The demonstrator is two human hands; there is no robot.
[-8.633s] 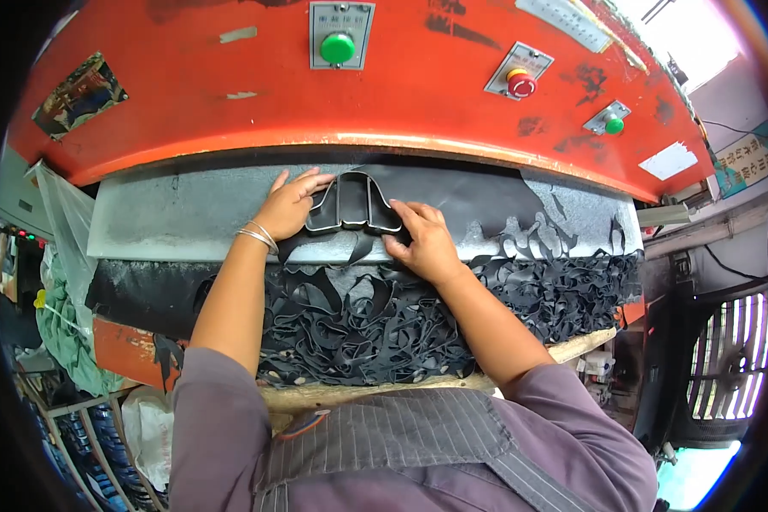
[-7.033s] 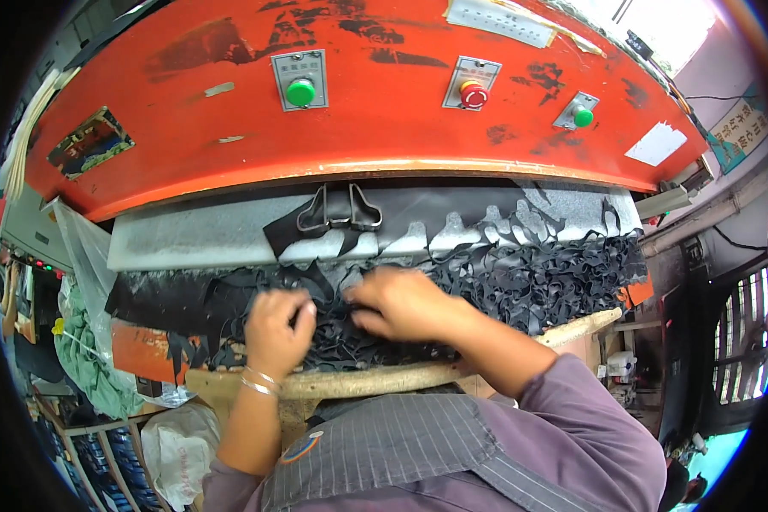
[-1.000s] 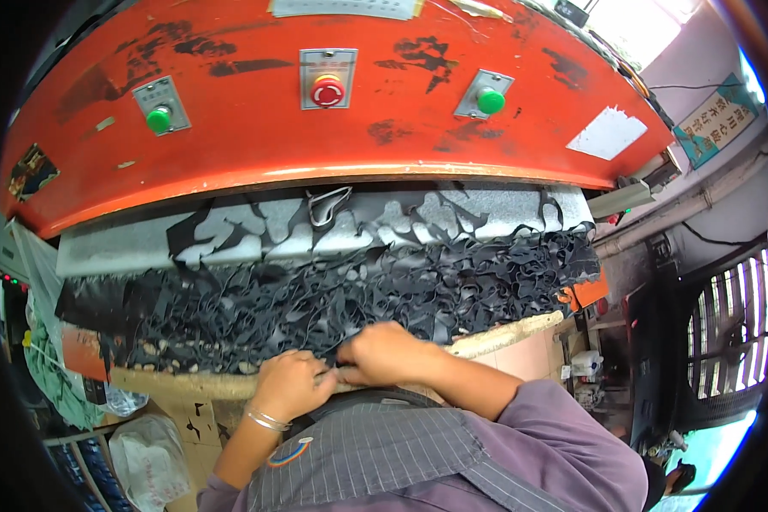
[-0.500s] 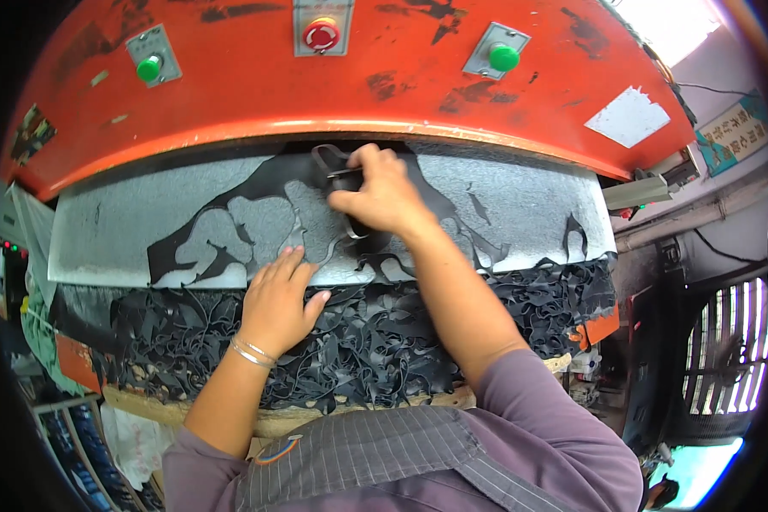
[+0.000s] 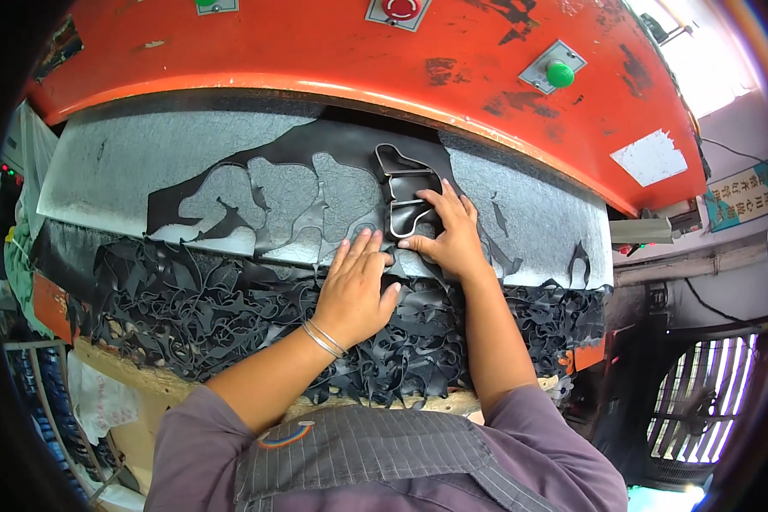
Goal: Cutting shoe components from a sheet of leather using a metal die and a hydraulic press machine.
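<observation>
A metal-walled cutting die (image 5: 392,218) with crossbars lies on a dark leather sheet (image 5: 343,139). My right hand (image 5: 454,237) grips the die's right side, thumb at its near end and fingers along the wall. Stretched out flat, my left hand (image 5: 354,286) rests its fingertips at the near edge of the leather, just left of the die. Several curved holes run through the sheet left of the die, and the pale cutting board (image 5: 136,158) shows through them.
A heap of dark leather scraps (image 5: 230,299) lies along the board's near edge. Close behind the board stands an orange machine beam (image 5: 316,51), bearing a red button (image 5: 401,8) and green buttons (image 5: 560,74). A loose scrap (image 5: 579,263) sits at the board's right.
My head view has shifted. The die, blurred under my right hand before, now lies steady with its outline showing. My left hand has moved right along the leather, closer to the die.
</observation>
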